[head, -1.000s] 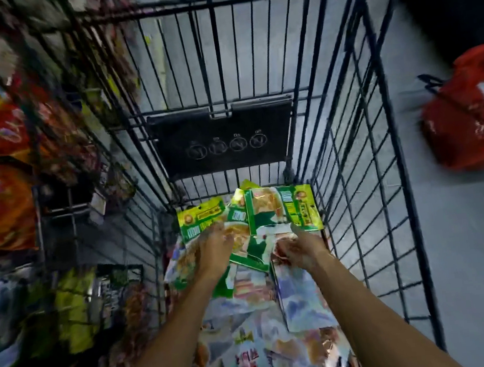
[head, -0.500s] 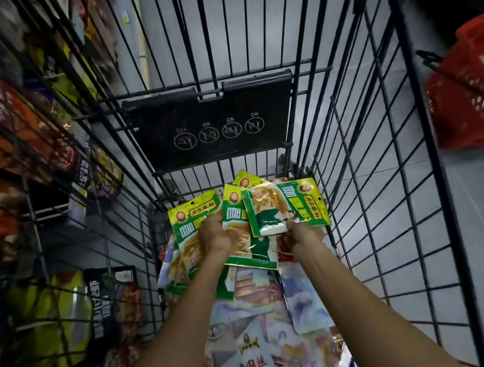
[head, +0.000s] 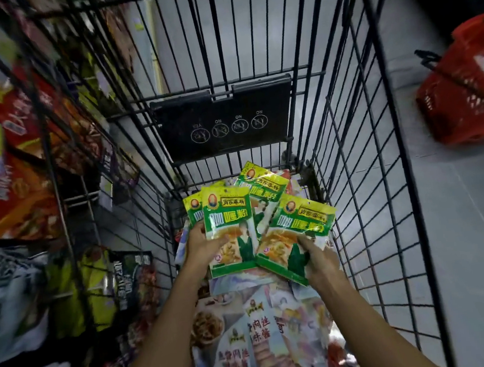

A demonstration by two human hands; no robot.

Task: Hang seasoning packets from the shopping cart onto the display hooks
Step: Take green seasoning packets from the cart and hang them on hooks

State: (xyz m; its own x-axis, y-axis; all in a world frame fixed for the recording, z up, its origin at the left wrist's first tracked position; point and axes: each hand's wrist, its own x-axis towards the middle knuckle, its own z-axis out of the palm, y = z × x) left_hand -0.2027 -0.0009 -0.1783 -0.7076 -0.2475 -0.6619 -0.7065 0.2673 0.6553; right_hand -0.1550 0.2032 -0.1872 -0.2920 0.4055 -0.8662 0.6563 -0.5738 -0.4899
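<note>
Seasoning packets [head: 228,223], flat, glossy, green and yellow, sit fanned in our left grip [head: 202,244], thumb pinching them, while our right grip [head: 317,260] curls round another's lower corner, above pale pouches [head: 261,348] heaped in the black wire cart [head: 405,166].

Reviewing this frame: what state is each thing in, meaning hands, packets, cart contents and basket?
Left hand: grips the fanned green packets.
Right hand: grips the single green packet, tilted.
Pale packets: lying loose in the cart.
Red basket: on the floor, right of the cart.
</note>
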